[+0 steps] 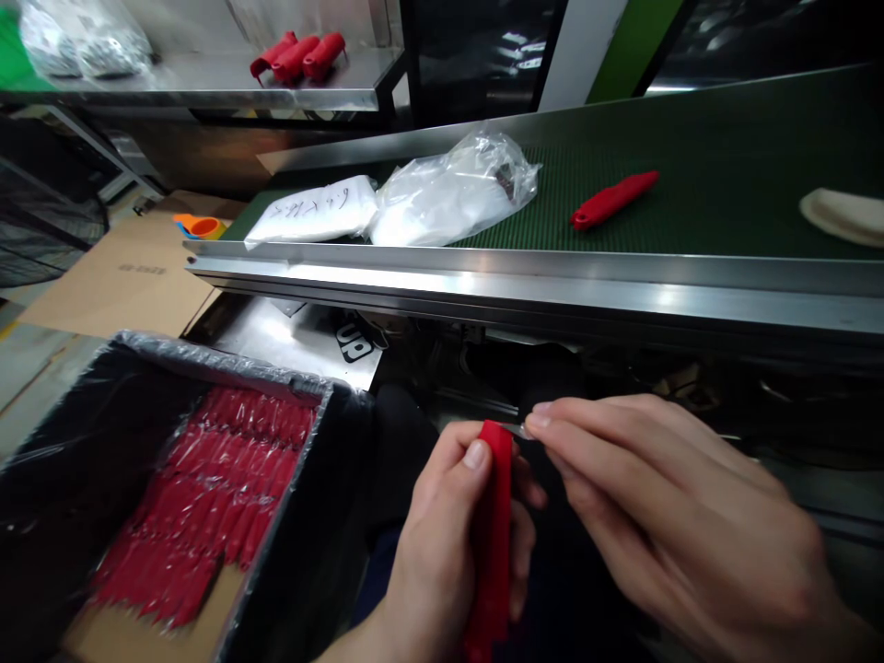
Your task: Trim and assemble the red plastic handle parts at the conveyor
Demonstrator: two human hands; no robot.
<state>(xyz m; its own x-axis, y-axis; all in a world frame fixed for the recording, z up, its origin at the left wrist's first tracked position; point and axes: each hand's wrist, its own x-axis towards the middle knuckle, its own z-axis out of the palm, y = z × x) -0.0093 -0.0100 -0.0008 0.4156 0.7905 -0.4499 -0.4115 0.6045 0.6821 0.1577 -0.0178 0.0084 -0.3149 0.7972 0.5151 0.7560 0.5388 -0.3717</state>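
My left hand (442, 525) is wrapped round a long red plastic part (492, 543), its thumb pressed on the upper end. Thumb and fingertips of my right hand (677, 497) pinch a small thin metal blade (515, 429), which meets the red part's top edge. Most of the blade is hidden by the fingers. Beyond my hands, another red plastic part (614, 200) lies on the green conveyor belt (725, 175). To the left, a box lined with black plastic (304, 497) holds rows of red parts (227, 460) in clear wrapping.
A metal rail (552, 285) edges the conveyor in front of me. White plastic bags (448, 193) sit on the belt, and a pale curved piece (843, 216) lies at its right. Three red pieces (300, 57) rest on a metal shelf (207, 83). An orange tape roll (205, 227) is at left.
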